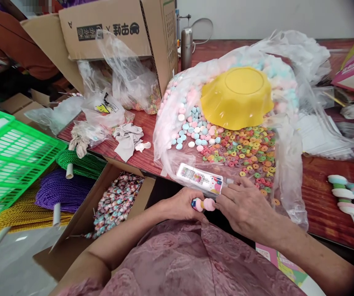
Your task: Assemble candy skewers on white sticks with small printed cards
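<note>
My left hand [181,204] is closed around a marshmallow candy stick [204,204] with pink and blue puffs, held close to my body. My right hand [245,206] lies beside it, fingers curled over the stick's other end and touching a small printed packet [199,178] at the table edge. Just beyond the hands a big clear plastic bag [288,156] lies open, filled with pastel round candies [189,130] and colourful ring candies [247,150]. An upturned yellow bowl [237,96] rests on the candy heap.
Finished marshmallow sticks [348,193] lie at the right on the red table [321,197]. A cardboard box of wrapped candies [115,203] stands at the lower left, beside spools of green, purple and gold cord [60,189] and a green basket [7,160]. Another box [115,28] stands behind.
</note>
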Demonstrator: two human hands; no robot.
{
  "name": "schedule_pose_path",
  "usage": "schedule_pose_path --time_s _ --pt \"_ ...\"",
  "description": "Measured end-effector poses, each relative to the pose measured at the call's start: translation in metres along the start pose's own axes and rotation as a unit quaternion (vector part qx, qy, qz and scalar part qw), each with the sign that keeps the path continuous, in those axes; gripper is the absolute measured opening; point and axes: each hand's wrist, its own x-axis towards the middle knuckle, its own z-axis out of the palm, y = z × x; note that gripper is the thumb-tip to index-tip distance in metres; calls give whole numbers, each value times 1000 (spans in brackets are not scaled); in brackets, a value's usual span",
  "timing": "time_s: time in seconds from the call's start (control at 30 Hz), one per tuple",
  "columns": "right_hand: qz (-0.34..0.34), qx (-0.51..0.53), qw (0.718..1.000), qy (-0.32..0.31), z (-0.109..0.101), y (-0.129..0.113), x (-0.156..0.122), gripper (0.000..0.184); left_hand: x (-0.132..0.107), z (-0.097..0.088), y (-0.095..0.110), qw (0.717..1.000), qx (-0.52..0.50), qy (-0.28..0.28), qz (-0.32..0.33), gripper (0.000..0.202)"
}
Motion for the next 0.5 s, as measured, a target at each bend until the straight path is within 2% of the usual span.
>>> schedule_pose_path --time_s 0.07,0.17,0.23,0.33,0.4,0.5 --pt "12 13 1000 23 -3 5 -4 20 -4 -5 8 999 5 -21 29 52" --pt "7 47 997 62 -9 11 -10 14 -8 -18 17 995 16 -82 55 71" --pt "-1 67 995 69 -10 14 -13 17 -8 -25 18 993 15 -117 21 68" --pt "0 80 994 72 -8 13 -17 24 -6 -25 12 983 -24 -166 -73 58" --pt "8 79 994 78 -6 12 -19 26 -5 -20 9 980 -45 -166 -95 59" --pt "18 62 996 61 -1 9 -21 22 -2 -12 7 994 -23 -109 -22 57"
